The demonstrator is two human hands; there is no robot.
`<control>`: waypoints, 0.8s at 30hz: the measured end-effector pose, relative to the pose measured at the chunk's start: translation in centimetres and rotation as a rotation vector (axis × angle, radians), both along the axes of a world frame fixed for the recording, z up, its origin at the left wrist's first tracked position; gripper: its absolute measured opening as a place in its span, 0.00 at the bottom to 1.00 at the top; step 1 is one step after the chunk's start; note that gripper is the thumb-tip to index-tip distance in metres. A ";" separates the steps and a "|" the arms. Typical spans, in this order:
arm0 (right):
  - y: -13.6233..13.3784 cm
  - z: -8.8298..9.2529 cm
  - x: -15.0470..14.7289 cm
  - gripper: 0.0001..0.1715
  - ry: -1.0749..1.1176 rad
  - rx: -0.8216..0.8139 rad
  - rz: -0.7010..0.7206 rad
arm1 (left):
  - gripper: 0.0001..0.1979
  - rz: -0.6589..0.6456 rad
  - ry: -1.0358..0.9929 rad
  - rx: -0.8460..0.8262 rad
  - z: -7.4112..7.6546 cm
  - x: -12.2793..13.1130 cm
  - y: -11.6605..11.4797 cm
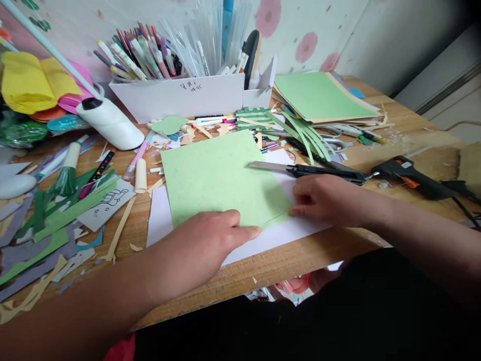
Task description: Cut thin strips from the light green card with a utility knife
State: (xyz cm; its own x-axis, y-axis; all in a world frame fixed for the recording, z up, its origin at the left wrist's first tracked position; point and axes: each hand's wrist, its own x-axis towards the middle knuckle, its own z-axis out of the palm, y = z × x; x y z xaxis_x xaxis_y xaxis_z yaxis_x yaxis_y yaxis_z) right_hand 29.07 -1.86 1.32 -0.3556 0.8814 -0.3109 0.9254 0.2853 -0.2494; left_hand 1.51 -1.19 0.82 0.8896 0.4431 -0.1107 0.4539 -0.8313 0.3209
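Note:
A sheet of light green paper (218, 175) lies over a white sheet (240, 253) near the table's front edge. My left hand (210, 235) rests at the green sheet's near edge, fingers curled and thumb stretched along the edge. At the lower right corner my right hand (319, 200) is closed, with its fingertips pinching the green paper. A thin line or narrow strip shows along the edge between both hands. Just beyond the right knuckles, a black craft knife (326, 173) has its blade out over the green sheet. Whether that hand also grips the knife is unclear.
Paper scraps (56, 240) cover the left side. A white box (176, 98) of pens stands behind, beside stacked green paper (323, 95). Cut green strips (304, 133) lie beyond the knife. A black glue gun (409, 175) sits at right, a white roll (110, 123) at left.

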 end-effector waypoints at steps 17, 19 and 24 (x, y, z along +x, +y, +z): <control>-4.5 -0.5 -2.5 0.19 0.251 0.588 0.633 | 0.17 0.075 0.006 -0.200 0.8 0.8 0.6; -4.3 -1.0 -2.5 0.21 0.228 0.533 0.618 | 0.16 0.079 -0.036 -0.205 0.5 0.7 0.6; -4.3 -1.3 -2.5 0.22 0.206 0.499 0.615 | 0.14 0.047 -0.111 -0.201 -0.3 0.0 0.7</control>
